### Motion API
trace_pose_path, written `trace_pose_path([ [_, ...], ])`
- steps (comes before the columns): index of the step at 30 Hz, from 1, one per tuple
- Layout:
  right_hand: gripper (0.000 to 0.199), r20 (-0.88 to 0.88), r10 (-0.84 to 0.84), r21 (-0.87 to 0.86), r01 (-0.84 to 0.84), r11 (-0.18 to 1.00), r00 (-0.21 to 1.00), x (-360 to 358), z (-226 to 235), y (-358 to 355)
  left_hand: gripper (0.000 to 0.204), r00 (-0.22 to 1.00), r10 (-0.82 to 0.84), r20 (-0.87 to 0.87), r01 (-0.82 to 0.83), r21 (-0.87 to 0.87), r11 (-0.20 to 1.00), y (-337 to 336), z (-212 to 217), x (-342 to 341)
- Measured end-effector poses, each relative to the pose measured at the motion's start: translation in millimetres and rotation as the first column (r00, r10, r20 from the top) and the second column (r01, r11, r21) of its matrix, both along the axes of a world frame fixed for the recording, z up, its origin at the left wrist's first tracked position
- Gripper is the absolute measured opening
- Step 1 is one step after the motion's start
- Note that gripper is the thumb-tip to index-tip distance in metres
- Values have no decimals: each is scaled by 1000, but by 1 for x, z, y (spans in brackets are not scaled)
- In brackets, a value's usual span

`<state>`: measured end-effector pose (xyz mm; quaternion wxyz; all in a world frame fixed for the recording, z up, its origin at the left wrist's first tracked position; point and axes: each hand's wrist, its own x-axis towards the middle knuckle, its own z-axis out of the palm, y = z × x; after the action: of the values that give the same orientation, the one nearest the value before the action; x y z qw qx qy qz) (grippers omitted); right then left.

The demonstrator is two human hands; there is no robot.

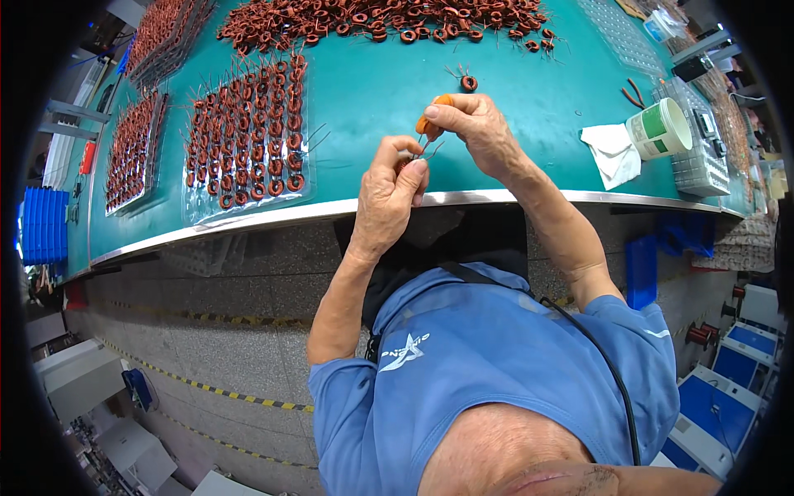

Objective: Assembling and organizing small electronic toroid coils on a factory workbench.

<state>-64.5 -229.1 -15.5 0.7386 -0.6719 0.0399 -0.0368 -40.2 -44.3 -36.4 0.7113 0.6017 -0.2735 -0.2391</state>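
Note:
Near the table's front edge my left hand (pixel 387 192) pinches a wire-wound ring coil (pixel 403 166) between thumb and fingers. The fingers mostly cover the coil, and its thin wire leads stick out to the upper right. Just above it, my right hand (pixel 480 132) is closed around a small orange-handled tool (pixel 424 126). Its thin metal tip points down at the leads; its exact kind is hidden by the fingers. A single reddish-brown coil (pixel 469 83) lies on the green table (pixel 372 91) beyond my right hand, its leads pointing away.
At left, clear trays (pixel 248 136) (pixel 132 153) hold rows of coils. A large heap of loose coils (pixel 380 21) lies along the far side. To the right are a white cloth (pixel 610 155), a white-and-green tub (pixel 659 130), red-handled pliers (pixel 634 94) and a clear tray (pixel 703 165).

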Motion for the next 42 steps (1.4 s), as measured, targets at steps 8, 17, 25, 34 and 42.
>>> trace_pose_path([
  [8, 23, 265, -264, -437, 359, 825, 928, 2, -14, -41, 4, 835, 373, 404, -375, -78, 924, 65, -6, 37],
  [17, 34, 481, -128, -861, 495, 119, 867, -2, -59, -130, 18, 392, 630, 671, -909, 176, 378, 221, -12, 112],
  [25, 37, 372, -116, -916, 385, 116, 921, 13, -62, -126, 12, 349, 489, 799, -889, 116, 444, 238, -39, 125],
  [34, 44, 376, 66, -891, 340, 301, 924, 52, -67, -104, 19, 229, 474, 850, -964, 131, 232, 232, -27, 106],
  [42, 35, 281, 258, -950, 228, 215, 924, 61, -48, -92, 12, 353, 562, 748, -831, -26, 556, 141, -18, 41],
])
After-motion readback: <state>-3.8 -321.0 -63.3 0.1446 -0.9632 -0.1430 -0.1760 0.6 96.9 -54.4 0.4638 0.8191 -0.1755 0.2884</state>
